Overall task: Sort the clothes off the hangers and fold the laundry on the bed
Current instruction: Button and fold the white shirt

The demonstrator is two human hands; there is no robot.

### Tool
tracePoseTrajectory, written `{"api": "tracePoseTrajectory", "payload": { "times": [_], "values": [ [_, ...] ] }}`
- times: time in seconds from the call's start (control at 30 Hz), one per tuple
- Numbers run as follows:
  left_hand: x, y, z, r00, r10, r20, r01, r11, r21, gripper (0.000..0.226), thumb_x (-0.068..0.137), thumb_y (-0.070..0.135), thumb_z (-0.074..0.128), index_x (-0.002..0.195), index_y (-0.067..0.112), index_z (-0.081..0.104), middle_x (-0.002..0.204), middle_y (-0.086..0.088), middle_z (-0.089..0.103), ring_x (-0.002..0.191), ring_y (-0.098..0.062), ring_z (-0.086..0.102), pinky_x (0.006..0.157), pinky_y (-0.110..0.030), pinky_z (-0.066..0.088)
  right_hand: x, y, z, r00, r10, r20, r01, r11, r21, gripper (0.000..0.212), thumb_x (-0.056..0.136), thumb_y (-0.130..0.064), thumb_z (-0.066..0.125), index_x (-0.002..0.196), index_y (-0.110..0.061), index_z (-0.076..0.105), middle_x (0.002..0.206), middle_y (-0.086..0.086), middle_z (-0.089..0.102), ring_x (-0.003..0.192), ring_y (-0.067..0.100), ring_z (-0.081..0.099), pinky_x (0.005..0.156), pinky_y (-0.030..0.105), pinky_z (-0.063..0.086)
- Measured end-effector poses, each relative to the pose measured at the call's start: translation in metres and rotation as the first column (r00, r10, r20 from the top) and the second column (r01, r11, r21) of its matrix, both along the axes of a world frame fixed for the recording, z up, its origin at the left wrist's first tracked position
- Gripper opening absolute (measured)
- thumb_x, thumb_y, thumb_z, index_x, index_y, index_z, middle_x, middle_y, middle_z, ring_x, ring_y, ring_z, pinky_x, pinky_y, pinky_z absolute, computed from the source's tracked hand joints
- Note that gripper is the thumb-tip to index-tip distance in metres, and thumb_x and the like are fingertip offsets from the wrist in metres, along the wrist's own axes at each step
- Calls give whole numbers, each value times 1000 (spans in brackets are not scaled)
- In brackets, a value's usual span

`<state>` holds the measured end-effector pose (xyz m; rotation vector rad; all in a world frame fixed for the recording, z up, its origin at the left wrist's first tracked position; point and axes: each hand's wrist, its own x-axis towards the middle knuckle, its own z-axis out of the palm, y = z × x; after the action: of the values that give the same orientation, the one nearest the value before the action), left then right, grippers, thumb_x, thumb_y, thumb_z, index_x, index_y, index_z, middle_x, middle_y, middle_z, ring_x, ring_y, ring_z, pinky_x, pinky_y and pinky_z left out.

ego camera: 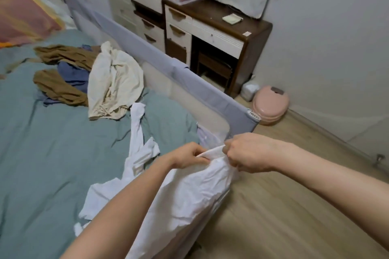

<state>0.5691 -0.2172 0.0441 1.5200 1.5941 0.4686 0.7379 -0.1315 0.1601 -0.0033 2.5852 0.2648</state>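
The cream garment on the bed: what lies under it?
The cream garment overlaps a blue garment and brown clothes at its left edge, all on the green bedspread. How far they run beneath it is hidden.

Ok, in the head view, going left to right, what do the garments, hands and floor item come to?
Brown garment → cream garment → left hand → right hand → pink round object on the floor.

Both hands, left (188,155) and right (248,151), pinch white garment (189,193) over bed (48,153) edge.
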Motion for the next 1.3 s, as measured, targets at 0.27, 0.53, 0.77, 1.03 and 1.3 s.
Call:
{"api": "tracePoseTrajectory", "payload": {
  "times": [0.27, 0.53, 0.77, 1.03, 1.3],
  "values": [
    [-95, -41, 42, 888, 309, -341, -317, 948, 35, 21, 99, 19, 47, 89, 7, 62, 90, -13, 65, 84, -25, 58, 70, -32, 40, -25, 62, 24, 948, -125, -293, 89, 987, -133, 22, 91, -33, 57, 80, -17, 68, 88, -3, 59, 90, 20, 56, 69, 31, 38],
    [-122, -131, 154, 752, 656, -70, -626, 743, 237, 49, 98, 46, 45, 66, 9, 43, 61, -5, 33, 54, -12, 28, 51, -25, 22, -153, -29, 47, 821, -384, -423, -131, 593, -794, 18, 88, -30, 67, 89, -13, 73, 95, 0, 56, 81, 0, 52, 71, 12, 39],
    [-123, -235, 198, 622, 777, 93, -781, 606, 152, 55, 99, 50, 41, 79, 4, 64, 69, 0, 58, 63, -12, 50, 65, -26, 39, -221, -110, 76, 877, -205, -435, -312, 445, -839, 11, 86, -27, 70, 75, -29, 67, 128, -6, 55, 115, 0, 50, 92, 21, 40],
    [-119, -323, 184, 480, 837, -261, -712, 546, 442, 35, 101, 40, 40, 127, 18, 51, 118, 3, 59, 103, -13, 57, 87, -28, 48, -252, -165, 87, 932, -30, -361, -297, 507, -809, 21, 93, -21, 60, 80, -4, 58, 69, 1, 51, 57, 3, 42, 52, 15, 32],
    [-121, -369, 160, 148, 199, -969, 286, 929, 235, 45, 89, 2, 36, 128, 16, 54, 143, -10, 49, 96, -26, 56, 67, -32, 48, -247, -183, 88, 956, -4, -294, -256, 482, -838, 16, 91, -10, 58, 76, -7, 56, 69, -4, 58, 59, 0, 47, 57, 16, 35]
  ]
}}
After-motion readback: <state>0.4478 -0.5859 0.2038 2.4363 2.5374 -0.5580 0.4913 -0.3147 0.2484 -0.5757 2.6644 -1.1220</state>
